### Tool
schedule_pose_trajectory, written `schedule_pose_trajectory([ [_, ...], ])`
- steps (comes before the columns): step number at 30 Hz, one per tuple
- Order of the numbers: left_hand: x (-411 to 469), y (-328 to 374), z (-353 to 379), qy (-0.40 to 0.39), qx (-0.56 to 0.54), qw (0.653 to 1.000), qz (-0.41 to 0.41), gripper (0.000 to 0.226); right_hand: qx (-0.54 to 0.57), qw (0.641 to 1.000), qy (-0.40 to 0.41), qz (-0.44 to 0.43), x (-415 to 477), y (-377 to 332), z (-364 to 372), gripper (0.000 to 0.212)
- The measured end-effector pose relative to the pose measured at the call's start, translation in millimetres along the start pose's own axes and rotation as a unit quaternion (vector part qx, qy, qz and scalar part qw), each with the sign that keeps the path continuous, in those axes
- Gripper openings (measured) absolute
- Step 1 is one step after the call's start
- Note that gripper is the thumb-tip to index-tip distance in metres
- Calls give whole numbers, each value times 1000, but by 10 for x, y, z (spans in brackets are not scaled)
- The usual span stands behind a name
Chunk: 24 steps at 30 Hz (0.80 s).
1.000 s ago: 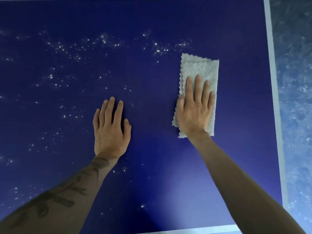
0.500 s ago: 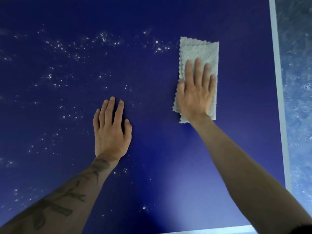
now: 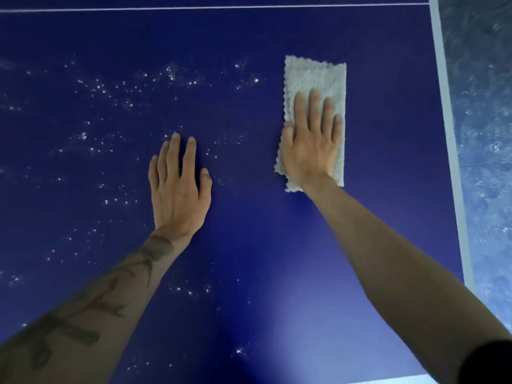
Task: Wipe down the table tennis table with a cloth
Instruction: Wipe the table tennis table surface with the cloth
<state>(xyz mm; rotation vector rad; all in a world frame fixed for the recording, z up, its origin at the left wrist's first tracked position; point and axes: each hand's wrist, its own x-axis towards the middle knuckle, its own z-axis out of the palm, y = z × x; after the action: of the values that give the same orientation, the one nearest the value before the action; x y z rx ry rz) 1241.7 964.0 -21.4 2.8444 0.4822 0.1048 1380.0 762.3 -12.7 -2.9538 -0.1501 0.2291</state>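
Fingers of right hand flat on cloth, cloth reaching past them

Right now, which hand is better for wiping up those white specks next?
The right hand, probably: it lies flat on the cloth, and the white specks sit just left of it. The left hand rests bare on the table, with no cloth under it.

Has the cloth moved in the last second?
Yes. The cloth slid away from the person: its far edge was short of the white specks to its left and now lies beyond them.
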Motion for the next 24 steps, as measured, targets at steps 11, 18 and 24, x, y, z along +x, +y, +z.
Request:
schedule_pose_trajectory([
  [11,83,-34,53,-3,5,1000,4,59,-32,998,-19,-53,39,193,-30,63],
  [18,89,-21,50,6,14,1000,6,59,-29,993,-22,-115,254,-544,72,65],
  [24,97,-22,58,2,11,1000,9,59,-55,992,-20,-111,248,31,-26,64],
])
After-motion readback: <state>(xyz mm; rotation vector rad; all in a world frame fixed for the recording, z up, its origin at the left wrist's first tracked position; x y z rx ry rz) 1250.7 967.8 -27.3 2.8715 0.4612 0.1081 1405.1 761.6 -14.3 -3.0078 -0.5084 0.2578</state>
